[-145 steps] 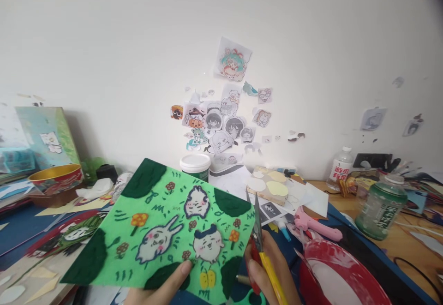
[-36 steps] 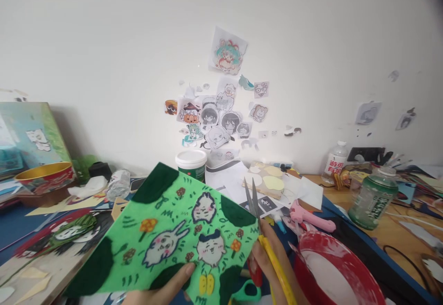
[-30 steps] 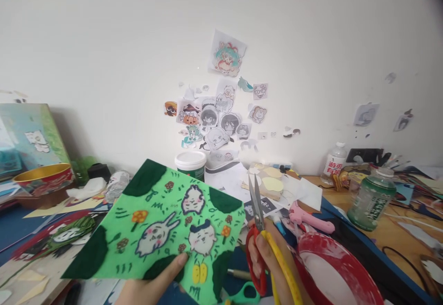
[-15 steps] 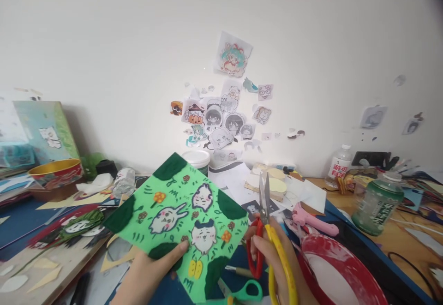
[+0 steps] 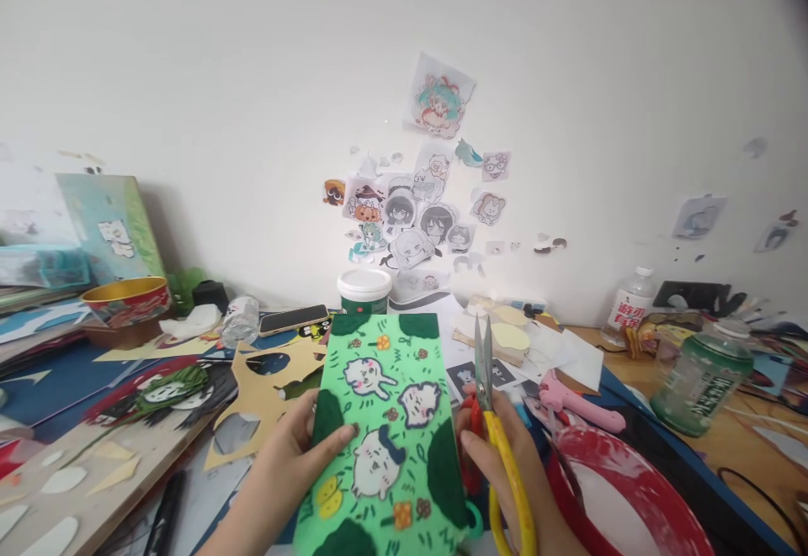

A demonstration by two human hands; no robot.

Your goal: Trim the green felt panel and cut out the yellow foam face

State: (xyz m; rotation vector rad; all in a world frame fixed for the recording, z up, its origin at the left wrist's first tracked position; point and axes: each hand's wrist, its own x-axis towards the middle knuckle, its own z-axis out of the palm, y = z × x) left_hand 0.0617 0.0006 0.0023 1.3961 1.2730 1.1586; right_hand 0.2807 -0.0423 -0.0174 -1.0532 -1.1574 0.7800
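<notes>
My left hand [image 5: 294, 451] is closed on the left side of a bright green decorated panel [image 5: 395, 375], its thumb on the front face. Small white cartoon animals, orange flowers, a yellow patch and dark green patches cover the panel, which tilts towards me. In my right hand [image 5: 514, 447] is a pair of scissors [image 5: 483, 375] with one red and one yellow handle. Their blades point up, slightly parted at the tips, just right of the panel. Fingers behind the panel are mostly hidden.
A red dish [image 5: 631, 463] and a pink tool [image 5: 584, 405] lie to the right, near a green jar [image 5: 700, 383]. Behind the panel stands a white-lidded tub [image 5: 364, 285]. Cut yellowish card [image 5: 246, 400], a black pen [image 5: 167, 510] and a phone [image 5: 294, 319] lie leftward.
The green panel has turned from a diamond angle to nearly upright, its lower edge now nearer me. My left hand has shifted right with it. The scissors stay almost in place.
</notes>
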